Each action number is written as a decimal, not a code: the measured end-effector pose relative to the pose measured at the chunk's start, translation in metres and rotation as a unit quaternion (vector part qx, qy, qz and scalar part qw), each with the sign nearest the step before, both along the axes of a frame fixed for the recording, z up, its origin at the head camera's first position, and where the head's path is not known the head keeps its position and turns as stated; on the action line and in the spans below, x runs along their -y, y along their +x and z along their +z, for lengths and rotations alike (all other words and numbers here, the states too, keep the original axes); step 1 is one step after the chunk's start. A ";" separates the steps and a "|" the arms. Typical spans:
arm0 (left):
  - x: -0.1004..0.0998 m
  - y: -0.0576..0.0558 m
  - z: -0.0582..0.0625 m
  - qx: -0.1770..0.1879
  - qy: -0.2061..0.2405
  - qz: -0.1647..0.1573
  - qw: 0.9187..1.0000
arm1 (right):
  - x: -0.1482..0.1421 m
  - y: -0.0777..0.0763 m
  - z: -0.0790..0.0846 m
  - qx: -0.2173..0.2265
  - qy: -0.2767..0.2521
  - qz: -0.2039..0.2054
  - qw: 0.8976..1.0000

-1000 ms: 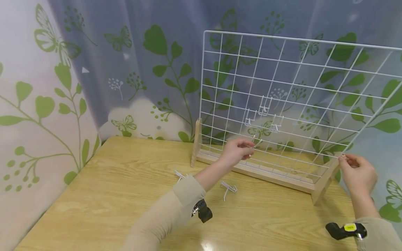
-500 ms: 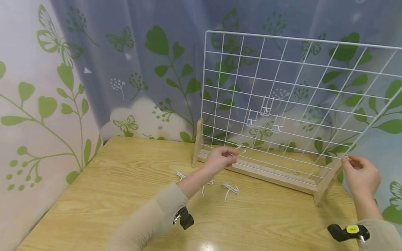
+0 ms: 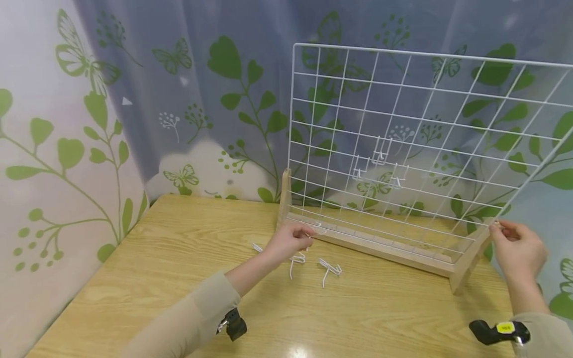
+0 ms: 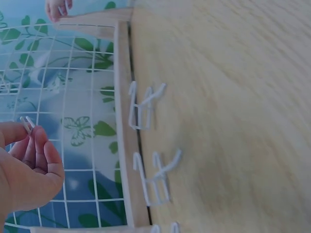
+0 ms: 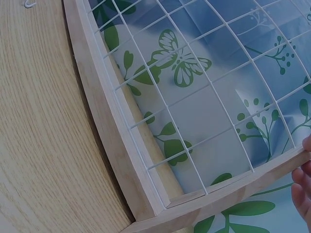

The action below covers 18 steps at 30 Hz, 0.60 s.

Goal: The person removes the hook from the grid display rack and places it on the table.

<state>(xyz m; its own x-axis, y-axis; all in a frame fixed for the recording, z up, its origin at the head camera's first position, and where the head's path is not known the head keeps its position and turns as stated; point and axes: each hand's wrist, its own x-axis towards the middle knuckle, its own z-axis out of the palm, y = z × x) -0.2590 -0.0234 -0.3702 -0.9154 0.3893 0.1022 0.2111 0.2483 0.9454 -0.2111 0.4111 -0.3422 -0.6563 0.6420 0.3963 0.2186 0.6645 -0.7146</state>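
My left hand (image 3: 288, 242) pinches a white wire hook (image 3: 319, 227) between thumb and fingers, before the lower left of a white wire grid (image 3: 403, 51). Its prongs poke past the fingertips, and the left wrist view shows the same hand (image 4: 36, 170) from the palm side. The grid stands in a wooden base (image 3: 380, 250). At the base's right end, my right hand (image 3: 519, 247) pinches the top of the wooden side foot (image 3: 470, 253). Only a few fingers of the right hand (image 5: 301, 187) appear in the right wrist view.
Hanging mid-grid are three white hooks, an upper one (image 3: 380, 157), a left one (image 3: 357, 173) and a right one (image 3: 396, 182). More hooks lie on the wooden table (image 3: 179, 298), one at right (image 3: 330, 269), one in the middle (image 3: 296, 259), another partly behind my left arm (image 3: 257, 247).
My left hand has drawn left and down from the grid's lower middle, carrying the hook. The middle table hook has come into view. My right hand keeps its hold on the foot.
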 end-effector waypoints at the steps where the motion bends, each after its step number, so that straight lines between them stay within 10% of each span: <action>1: 0.003 0.001 -0.002 0.000 -0.003 0.000 1.000 | 0.000 0.000 0.000 0.001 0.000 0.000 1.000; 18: 0.043 0.017 -0.034 0.021 -0.045 0.017 0.999 | -0.002 -0.001 -0.002 0.009 -0.001 -0.002 1.000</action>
<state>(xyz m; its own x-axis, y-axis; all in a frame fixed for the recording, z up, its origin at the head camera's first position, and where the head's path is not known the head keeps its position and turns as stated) -0.2415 -0.0660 -0.4042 -0.9310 0.3639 0.0295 0.1621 0.3395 0.9265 -0.2119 0.4135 -0.3439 -0.6611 0.6454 0.3826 0.2337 0.6617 -0.7124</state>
